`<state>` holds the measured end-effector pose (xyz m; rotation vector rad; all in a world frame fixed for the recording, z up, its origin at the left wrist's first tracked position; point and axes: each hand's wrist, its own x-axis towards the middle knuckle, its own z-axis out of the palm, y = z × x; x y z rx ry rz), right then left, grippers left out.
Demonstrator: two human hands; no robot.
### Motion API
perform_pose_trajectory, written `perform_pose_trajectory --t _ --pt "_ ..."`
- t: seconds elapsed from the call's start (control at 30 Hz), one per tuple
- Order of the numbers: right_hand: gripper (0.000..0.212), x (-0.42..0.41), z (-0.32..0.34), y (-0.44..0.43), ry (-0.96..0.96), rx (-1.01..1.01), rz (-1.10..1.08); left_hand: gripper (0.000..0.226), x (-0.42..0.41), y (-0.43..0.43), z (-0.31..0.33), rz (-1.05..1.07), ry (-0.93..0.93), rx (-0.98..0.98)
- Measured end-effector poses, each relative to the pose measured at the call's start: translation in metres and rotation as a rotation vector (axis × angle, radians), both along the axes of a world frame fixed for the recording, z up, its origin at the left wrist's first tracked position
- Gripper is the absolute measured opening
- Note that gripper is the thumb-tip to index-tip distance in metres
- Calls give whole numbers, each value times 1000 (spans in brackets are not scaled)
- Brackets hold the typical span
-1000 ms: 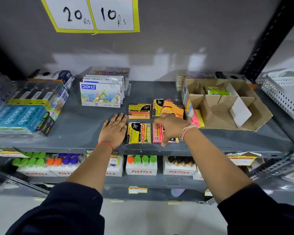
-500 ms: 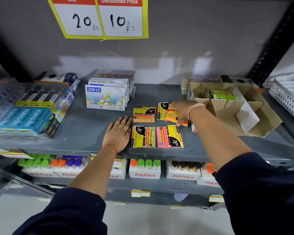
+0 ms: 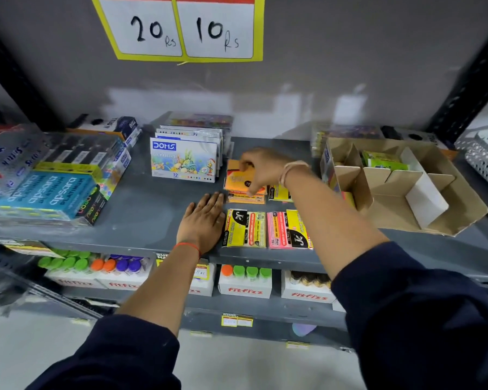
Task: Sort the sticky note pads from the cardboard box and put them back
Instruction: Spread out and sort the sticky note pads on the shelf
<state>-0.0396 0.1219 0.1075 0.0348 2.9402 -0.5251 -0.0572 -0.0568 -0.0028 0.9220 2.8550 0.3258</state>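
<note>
My left hand (image 3: 202,220) lies flat and spread on the shelf (image 3: 141,218), touching the yellow pad (image 3: 244,229). Beyond it, my right hand (image 3: 261,170) pinches an orange pad (image 3: 237,180) above its stack: sorting underway. Next, I judge, set it squarely down. Bare shelf lies left; the cardboard box (image 3: 400,204) hems the right.

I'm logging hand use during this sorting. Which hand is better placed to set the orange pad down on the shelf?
The right hand: it already grips the orange pad just above the back-row pads. The left hand lies flat and empty on the shelf, beside the yellow pad.
</note>
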Motion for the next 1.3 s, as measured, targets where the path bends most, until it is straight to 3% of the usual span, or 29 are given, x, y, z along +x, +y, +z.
perform_pose_trajectory --t 0.23,0.4,0.57,0.73,0.93,1.07,1.3 --pt "59 -13 -40 -1 -161 45 -9 51 -2 1 -2 18 9 48" --pt "76 -8 -23 32 -35 -70 -97 50 -1 0 -2 34 13 85" --pt "99 12 -21 69 -325 128 -156 49 0 1 -2 44 8 90" --pt "90 26 -44 69 -128 96 -186 48 1 2 0 58 -18 109" --pt "77 35 -19 61 92 -58 -176 48 0 2 0 56 -11 91" --pt "73 52 -7 17 9 -188 -15 48 0 1 -1 41 4 99" --pt "66 65 -35 -30 -66 -23 116 48 -3 -1 -1 25 -7 94"
